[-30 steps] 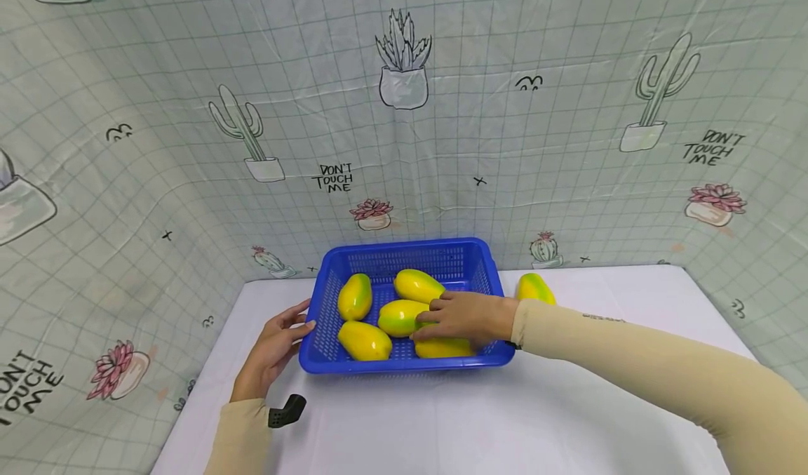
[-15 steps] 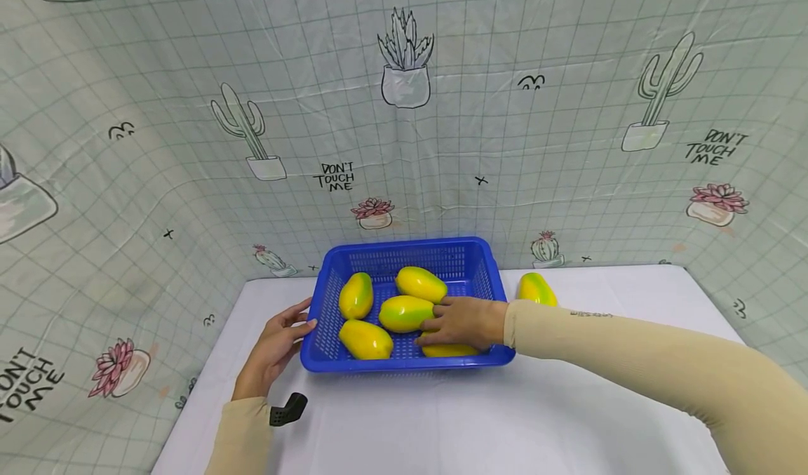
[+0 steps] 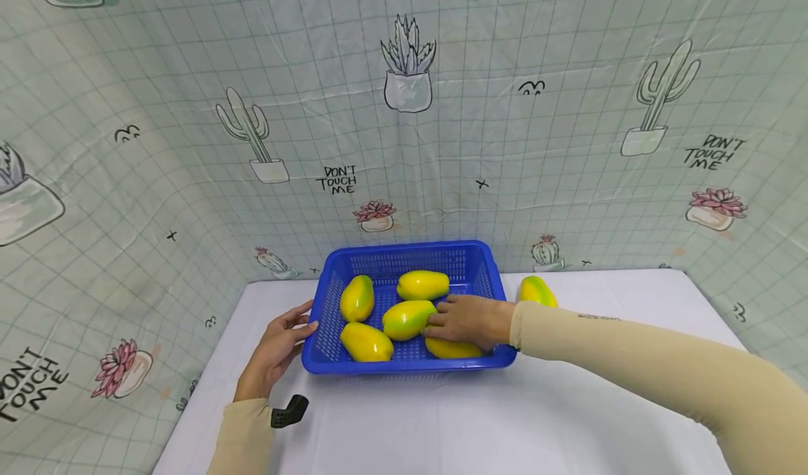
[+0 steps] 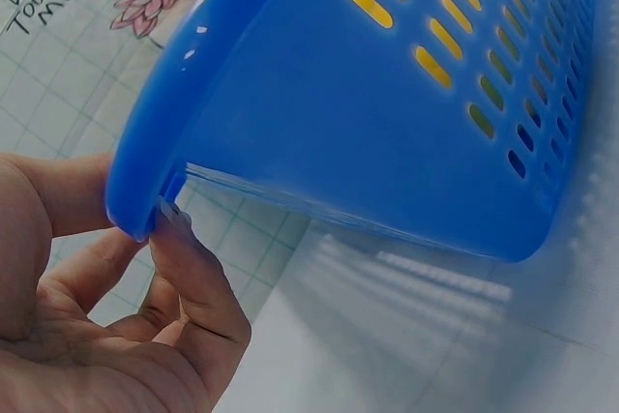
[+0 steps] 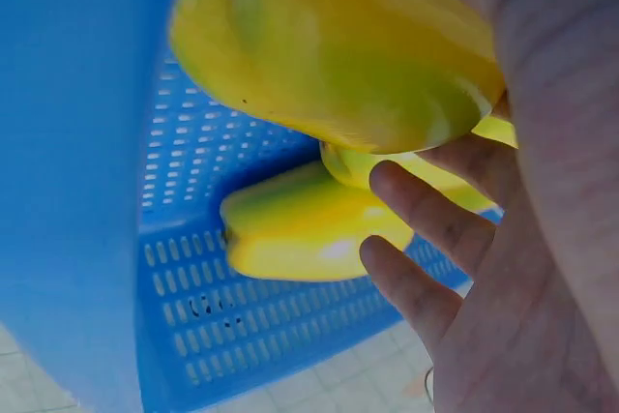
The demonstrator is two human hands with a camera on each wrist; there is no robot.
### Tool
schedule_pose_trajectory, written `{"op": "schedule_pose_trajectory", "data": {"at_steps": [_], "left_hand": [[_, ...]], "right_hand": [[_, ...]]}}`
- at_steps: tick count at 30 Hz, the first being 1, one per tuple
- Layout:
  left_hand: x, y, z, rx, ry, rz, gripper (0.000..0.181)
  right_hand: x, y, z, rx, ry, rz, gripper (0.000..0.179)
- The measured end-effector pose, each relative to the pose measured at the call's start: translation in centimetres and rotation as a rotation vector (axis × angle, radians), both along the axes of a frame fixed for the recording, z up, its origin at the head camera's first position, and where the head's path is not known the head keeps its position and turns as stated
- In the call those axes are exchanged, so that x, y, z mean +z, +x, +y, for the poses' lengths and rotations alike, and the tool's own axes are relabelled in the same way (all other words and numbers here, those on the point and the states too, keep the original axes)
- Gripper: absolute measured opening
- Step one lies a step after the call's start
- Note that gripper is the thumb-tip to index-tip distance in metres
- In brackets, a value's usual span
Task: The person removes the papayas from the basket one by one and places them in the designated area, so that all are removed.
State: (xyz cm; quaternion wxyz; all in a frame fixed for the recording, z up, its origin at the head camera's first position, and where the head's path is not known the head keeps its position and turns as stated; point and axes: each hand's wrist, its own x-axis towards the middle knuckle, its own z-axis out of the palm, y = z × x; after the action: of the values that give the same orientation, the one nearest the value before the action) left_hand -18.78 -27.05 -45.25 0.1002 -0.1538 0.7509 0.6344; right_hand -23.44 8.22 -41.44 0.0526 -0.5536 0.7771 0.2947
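A blue plastic basket [image 3: 404, 367] holds several yellow-green papayas. At its left end my left hand [image 3: 278, 345] pinches the rim; in the left wrist view the thumb and fingers meet around the basket edge [image 4: 155, 132]. Inside the basket's front right corner, my right hand [image 3: 470, 318] lies over a papaya [image 3: 453, 349], partly hiding it. The right wrist view has this papaya [image 5: 329, 55] between thumb and fingers, the outer fingers loosely extended. The right fingertips come right up to the middle papaya [image 3: 407, 320]. Behind it lies another papaya [image 3: 424, 285].
Two papayas [image 3: 358, 298] [image 3: 366, 342] lie along the basket's left side. One more papaya [image 3: 537, 291] rests on the white table [image 3: 391, 426] to the right, partly behind my right sleeve. A patterned cloth [image 3: 467, 138] rises behind the basket.
My right hand has shifted slightly right with the papaya under it. The rear papaya has turned to lie more level across the basket. My left hand stays on the rim.
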Motion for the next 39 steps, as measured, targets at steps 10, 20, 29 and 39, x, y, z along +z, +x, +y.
{"op": "schedule_pose_trajectory", "data": {"at_steps": [10,20,29,39], "left_hand": [[0.0,0.2,0.1,0.003,0.005,-0.001,0.060],[0.0,0.3,0.2,0.002,-0.004,-0.004,0.061],[-0.2,0.4,0.1,-0.007,0.000,-0.002,0.060],[0.1,0.1,0.2,-0.008,-0.002,-0.007,0.061]], "right_hand": [[2.1,-0.6,2.1,-0.115,-0.231,-0.101,0.106],[3.5,-0.8,4.9,-0.120,-0.477,-0.092,0.109],[3.7,-0.1,8.2,-0.142,-0.608,-0.056,0.114],[3.0,0.2,13.0,-0.273,-0.770,-0.045,0.112]]}}
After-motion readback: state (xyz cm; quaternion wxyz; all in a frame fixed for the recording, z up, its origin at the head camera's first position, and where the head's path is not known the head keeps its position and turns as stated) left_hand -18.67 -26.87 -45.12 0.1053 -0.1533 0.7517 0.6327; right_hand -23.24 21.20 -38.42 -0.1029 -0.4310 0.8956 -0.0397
